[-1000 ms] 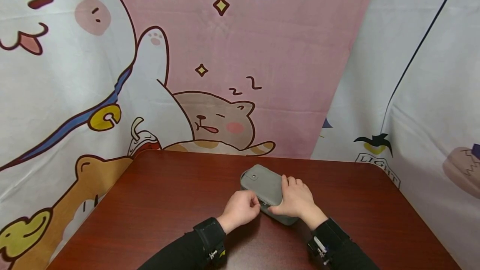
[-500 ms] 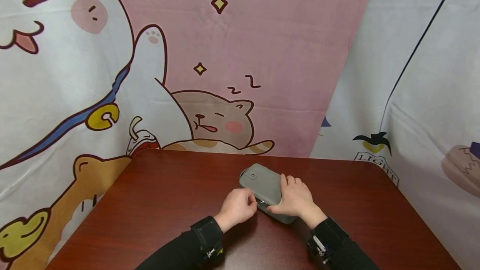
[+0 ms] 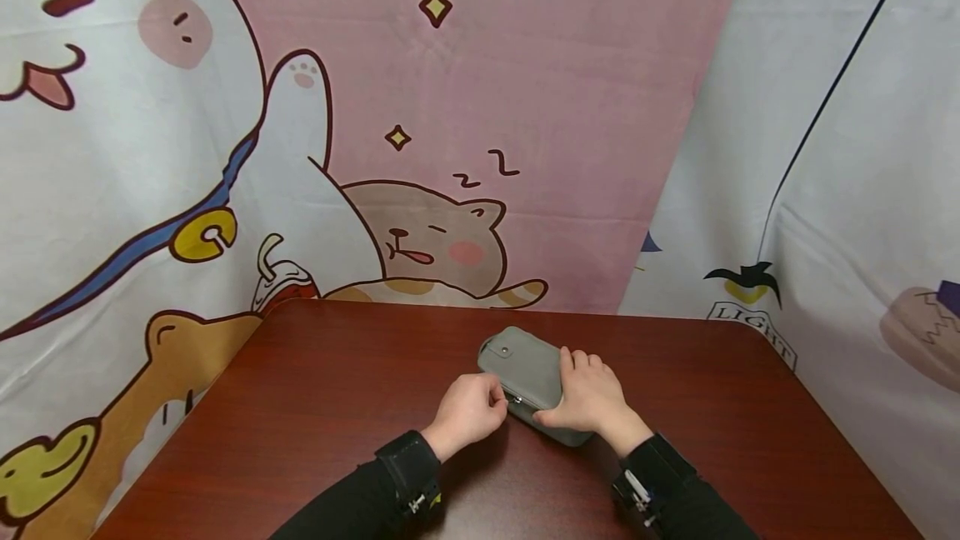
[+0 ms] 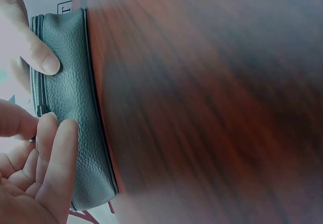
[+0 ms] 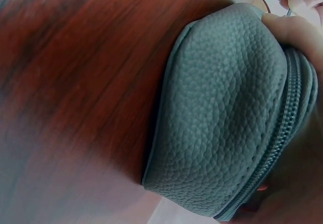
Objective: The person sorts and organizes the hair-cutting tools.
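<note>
A grey-green pebbled leather pouch (image 3: 523, 367) with a zipper along its side lies on the brown table. My left hand (image 3: 468, 411) is at its near left side. In the left wrist view the thumb and forefinger of that hand pinch the zipper pull (image 4: 33, 140), just below the dark slider (image 4: 42, 110). My right hand (image 3: 591, 394) grips the pouch's right part, the thumb on the near side wall and the fingers over the top. Closed zipper teeth (image 5: 290, 103) show in the right wrist view near the right hand.
The dark red-brown wooden table (image 3: 322, 382) reaches back to a cloth backdrop (image 3: 585, 107) printed with cartoon animals. A snap button (image 3: 505, 351) sits on the pouch's far left top. Both wrists wear black bands with small devices.
My left hand has slid a little left and away along the pouch's side with the zipper pull. The right hand keeps its hold, and the pouch stays nearly in place.
</note>
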`<state>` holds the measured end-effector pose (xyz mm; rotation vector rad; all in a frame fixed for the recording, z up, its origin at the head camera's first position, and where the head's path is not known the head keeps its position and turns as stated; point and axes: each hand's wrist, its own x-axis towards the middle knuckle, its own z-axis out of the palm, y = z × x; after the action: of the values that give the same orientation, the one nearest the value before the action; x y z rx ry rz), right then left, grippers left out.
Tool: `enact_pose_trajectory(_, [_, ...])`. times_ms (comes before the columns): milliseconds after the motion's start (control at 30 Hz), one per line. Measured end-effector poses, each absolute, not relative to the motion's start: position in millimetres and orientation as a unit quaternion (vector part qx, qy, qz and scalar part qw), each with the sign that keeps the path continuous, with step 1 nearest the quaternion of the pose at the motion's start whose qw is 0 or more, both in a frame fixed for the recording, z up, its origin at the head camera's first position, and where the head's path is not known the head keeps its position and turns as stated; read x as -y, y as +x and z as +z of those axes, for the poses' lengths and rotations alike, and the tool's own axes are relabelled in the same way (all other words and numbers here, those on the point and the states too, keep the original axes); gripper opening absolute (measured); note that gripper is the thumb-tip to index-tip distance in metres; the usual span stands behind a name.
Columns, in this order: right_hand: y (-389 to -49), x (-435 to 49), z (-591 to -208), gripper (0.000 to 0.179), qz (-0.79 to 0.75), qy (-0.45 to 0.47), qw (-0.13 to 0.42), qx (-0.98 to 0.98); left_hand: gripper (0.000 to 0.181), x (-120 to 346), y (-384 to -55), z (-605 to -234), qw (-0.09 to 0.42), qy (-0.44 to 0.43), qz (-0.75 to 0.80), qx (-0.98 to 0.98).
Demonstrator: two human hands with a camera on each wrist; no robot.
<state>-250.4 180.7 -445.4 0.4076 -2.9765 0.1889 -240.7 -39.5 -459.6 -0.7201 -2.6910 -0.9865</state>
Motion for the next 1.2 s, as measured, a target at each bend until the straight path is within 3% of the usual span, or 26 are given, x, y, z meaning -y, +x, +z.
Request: enact_pose_trajectory(1200, [-250,-180,-447,0.116,0.064,0.133,0.056,0.988,0.022,68,-258,-459,0.103,-0.212,-0.33,0.914])
